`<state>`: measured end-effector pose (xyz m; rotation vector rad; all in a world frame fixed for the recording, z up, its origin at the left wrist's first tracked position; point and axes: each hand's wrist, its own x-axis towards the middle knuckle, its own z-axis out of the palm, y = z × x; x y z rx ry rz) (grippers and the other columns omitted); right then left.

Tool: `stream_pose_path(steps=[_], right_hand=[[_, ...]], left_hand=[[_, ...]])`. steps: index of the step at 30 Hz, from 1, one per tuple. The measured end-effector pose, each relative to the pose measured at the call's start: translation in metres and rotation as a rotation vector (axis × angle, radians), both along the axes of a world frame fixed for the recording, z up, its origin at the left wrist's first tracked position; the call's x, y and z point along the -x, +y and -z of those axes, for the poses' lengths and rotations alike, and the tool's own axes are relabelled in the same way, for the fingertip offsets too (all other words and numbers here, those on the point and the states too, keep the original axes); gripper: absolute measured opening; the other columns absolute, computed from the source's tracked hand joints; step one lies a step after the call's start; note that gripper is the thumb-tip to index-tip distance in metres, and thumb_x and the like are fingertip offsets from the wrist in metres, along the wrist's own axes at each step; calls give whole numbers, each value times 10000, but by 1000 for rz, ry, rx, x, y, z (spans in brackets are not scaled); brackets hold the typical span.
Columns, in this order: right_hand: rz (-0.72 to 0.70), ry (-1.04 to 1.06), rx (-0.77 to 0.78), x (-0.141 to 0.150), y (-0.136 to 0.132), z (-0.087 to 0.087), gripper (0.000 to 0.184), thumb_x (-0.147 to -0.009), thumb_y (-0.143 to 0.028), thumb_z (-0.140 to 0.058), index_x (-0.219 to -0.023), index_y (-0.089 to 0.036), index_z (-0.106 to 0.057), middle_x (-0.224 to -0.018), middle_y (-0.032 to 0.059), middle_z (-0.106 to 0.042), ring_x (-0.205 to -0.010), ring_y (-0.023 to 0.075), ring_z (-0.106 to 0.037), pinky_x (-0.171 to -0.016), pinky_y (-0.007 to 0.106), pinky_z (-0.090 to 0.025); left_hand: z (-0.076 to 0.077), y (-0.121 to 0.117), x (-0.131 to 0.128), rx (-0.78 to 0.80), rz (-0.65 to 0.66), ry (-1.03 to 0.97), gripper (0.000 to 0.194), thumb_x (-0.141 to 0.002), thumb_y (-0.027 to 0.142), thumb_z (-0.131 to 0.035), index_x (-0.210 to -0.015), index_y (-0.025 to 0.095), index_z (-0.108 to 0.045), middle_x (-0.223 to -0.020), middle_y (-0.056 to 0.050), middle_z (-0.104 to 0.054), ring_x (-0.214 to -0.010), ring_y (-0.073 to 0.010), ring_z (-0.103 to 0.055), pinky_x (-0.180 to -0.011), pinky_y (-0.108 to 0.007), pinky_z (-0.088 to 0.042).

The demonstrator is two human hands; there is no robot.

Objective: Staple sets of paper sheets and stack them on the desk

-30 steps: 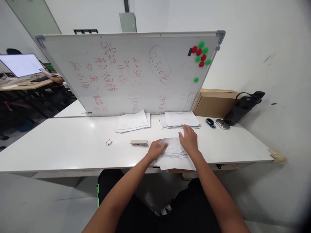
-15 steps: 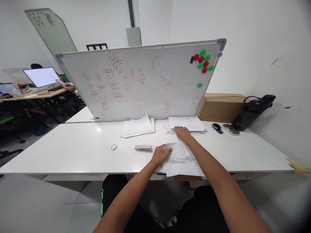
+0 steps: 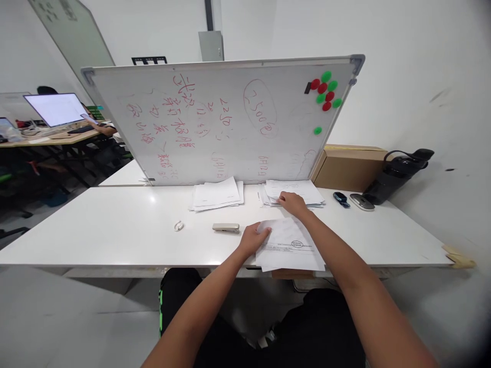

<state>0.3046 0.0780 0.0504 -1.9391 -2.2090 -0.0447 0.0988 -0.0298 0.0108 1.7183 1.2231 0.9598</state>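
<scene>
My left hand [image 3: 255,239] grips the left edge of a printed paper sheet [image 3: 287,250], thumb on top and fingers underneath. The sheet bears an oval stamp and overhangs the table's front edge. My right hand [image 3: 291,202] is at the near left part of the right paper stack [image 3: 297,188], its fingers pinched on the lifted corner of a top sheet. To the left of my left hand lies a beige stapler [image 3: 226,227]. A second paper stack [image 3: 217,194] sits behind the stapler.
A whiteboard [image 3: 222,117] with red writing and magnets leans behind the white table [image 3: 115,230]. A small white looped item [image 3: 178,225] lies on the left. At right are a dark watch-like item [image 3: 341,199], a mouse [image 3: 361,201], a black bottle [image 3: 397,176] and a cardboard box [image 3: 351,168].
My right hand has curled its fingers and raised a corner of the stack's top sheet. My left hand still holds its sheet. The camera view has tilted slightly.
</scene>
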Motion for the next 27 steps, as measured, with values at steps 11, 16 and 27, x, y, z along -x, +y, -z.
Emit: stream_pose_path(steps=[11, 16, 27], right_hand=[[-174, 125, -706, 0, -108, -1, 360, -923, -164, -410, -1243, -157, -577, -1187, 114, -656, -1115, 228, -600, -926, 340, -424], [-154, 244, -783, 39, -197, 43, 505, -867, -67, -489, -1349, -219, -476, -1184, 71, -662, -1179, 225, -568, -938, 361, -459], [-73, 452, -640, 103, -226, 92, 407, -895, -75, -450, -1241, -243, -582, -1207, 60, -649, -1185, 207, -563, -1011, 416, -409]], left_hand=[[6, 3, 0, 45, -62, -79, 343, -830, 457, -547, -891, 154, -693, -885, -38, -718, -850, -214, -636, -742, -290, -476], [7, 5, 2, 114, -66, -146, 331, -814, 417, -530, -810, 121, -679, -810, -54, -695, -779, -206, -612, -707, -296, -466], [-6, 3, 7, 211, -14, -267, 777, -905, 657, -169, -894, 87, -697, -892, -143, -706, -855, -244, -629, -817, -363, -471]])
